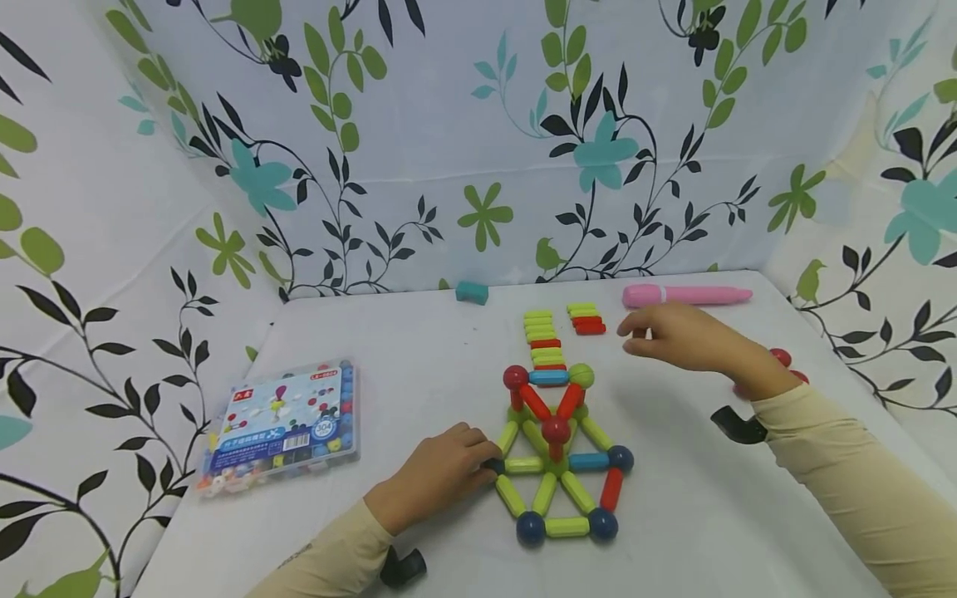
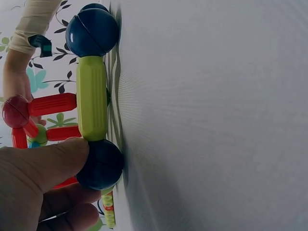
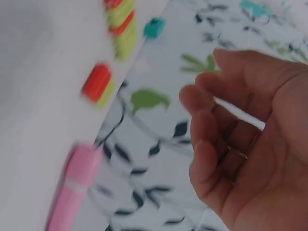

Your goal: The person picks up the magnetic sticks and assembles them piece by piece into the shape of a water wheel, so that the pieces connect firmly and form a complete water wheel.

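Observation:
A magnetic ball-and-rod model (image 1: pixel 566 526) stands on the table, with a flat ring of mostly green rods and dark blue balls. Its raised part has red rods, a blue rod (image 1: pixel 548 377), red balls (image 1: pixel 556 430) and a green ball (image 1: pixel 581 375). At the model's left side my left hand (image 1: pixel 437 473) pinches a dark blue ball (image 2: pixel 102 166) between thumb and fingers; that ball touches the end of a green rod (image 2: pixel 92 98). My right hand (image 1: pixel 676 336) hovers beyond the model on the right, fingers loosely bent, holding nothing in the right wrist view.
Short green and red rods (image 1: pixel 544 336) lie in two rows behind the model. Farther back are a pink pen-shaped item (image 1: pixel 691 295) and a teal block (image 1: pixel 472 292). A clear box of beads (image 1: pixel 280 423) lies left. Red balls (image 1: pixel 781 357) sit partly behind my right wrist.

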Demonstrator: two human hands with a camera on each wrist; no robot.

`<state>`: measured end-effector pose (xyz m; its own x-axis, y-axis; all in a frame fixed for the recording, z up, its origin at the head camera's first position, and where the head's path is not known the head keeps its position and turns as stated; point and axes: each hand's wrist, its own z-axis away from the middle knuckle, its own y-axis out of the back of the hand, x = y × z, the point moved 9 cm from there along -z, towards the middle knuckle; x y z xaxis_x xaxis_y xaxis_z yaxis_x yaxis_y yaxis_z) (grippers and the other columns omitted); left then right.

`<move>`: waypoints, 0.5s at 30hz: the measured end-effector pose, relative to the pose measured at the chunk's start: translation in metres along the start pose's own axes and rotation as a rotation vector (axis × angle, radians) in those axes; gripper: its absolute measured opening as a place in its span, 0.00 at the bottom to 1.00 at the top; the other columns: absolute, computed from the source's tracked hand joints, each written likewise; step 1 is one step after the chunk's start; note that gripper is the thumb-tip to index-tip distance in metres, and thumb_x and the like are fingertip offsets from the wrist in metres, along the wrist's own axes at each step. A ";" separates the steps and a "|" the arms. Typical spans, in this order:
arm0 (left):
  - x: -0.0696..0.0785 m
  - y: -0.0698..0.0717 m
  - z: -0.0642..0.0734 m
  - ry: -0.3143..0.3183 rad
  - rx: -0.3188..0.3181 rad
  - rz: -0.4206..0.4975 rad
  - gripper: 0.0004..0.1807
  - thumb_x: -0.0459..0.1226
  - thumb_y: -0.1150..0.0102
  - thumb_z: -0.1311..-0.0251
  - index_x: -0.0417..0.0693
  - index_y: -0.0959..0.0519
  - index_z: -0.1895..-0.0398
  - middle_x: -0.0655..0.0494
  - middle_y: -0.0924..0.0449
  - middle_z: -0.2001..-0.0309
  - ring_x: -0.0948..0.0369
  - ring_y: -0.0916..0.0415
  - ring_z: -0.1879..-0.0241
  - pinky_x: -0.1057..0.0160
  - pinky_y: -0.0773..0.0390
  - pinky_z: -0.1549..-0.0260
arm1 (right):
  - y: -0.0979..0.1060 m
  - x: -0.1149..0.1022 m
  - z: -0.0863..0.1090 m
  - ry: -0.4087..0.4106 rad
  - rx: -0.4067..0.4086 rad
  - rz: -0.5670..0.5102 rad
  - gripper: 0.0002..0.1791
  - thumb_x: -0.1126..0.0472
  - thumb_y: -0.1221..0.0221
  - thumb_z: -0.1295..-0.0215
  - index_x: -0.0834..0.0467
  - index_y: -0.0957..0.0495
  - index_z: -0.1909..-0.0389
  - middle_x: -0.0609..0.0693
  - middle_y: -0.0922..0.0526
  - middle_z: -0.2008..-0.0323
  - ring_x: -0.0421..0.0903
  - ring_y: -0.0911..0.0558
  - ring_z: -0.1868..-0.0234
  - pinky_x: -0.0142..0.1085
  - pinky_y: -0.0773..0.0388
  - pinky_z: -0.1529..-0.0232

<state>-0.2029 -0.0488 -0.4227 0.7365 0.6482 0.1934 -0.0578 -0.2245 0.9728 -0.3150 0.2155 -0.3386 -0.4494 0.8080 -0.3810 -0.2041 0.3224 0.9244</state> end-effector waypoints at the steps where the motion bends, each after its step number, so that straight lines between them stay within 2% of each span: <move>1: 0.000 0.001 0.001 0.001 0.001 -0.002 0.13 0.42 0.27 0.40 0.56 0.14 0.53 0.62 0.16 0.58 0.64 0.22 0.56 0.69 0.17 0.64 | 0.003 0.010 0.003 -0.029 0.018 0.015 0.14 0.58 0.34 0.32 0.58 0.14 0.49 0.48 0.14 0.60 0.44 0.19 0.62 0.39 0.17 0.62; 4: 0.001 0.000 0.003 0.005 -0.003 -0.002 0.13 0.42 0.27 0.40 0.56 0.14 0.53 0.63 0.16 0.58 0.65 0.22 0.57 0.69 0.18 0.64 | 0.007 0.039 0.007 -0.096 0.050 0.056 0.14 0.59 0.35 0.33 0.61 0.15 0.50 0.50 0.14 0.61 0.47 0.18 0.61 0.43 0.17 0.63; 8: 0.004 -0.001 0.006 -0.003 -0.013 -0.001 0.12 0.43 0.28 0.39 0.56 0.15 0.53 0.63 0.17 0.60 0.66 0.23 0.58 0.71 0.19 0.65 | -0.003 0.066 0.002 -0.131 0.052 0.075 0.15 0.60 0.35 0.34 0.64 0.16 0.50 0.54 0.14 0.59 0.51 0.17 0.59 0.49 0.17 0.58; 12: 0.012 0.000 0.008 -0.042 0.002 -0.005 0.12 0.44 0.27 0.41 0.56 0.14 0.55 0.64 0.19 0.63 0.68 0.25 0.63 0.74 0.23 0.70 | -0.025 0.079 -0.018 -0.143 0.054 0.153 0.16 0.62 0.35 0.34 0.63 0.16 0.47 0.58 0.13 0.54 0.56 0.16 0.54 0.54 0.17 0.52; 15: 0.020 0.000 0.010 -0.094 0.021 -0.013 0.13 0.46 0.26 0.42 0.56 0.14 0.56 0.65 0.20 0.66 0.69 0.27 0.67 0.78 0.27 0.72 | -0.047 0.077 -0.041 -0.099 0.067 0.251 0.19 0.62 0.35 0.34 0.62 0.18 0.43 0.59 0.15 0.51 0.58 0.16 0.51 0.54 0.17 0.50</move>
<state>-0.1812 -0.0430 -0.4197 0.7969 0.5805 0.1673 -0.0344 -0.2328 0.9719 -0.3760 0.2422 -0.4121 -0.3904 0.9100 -0.1393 -0.0376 0.1354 0.9901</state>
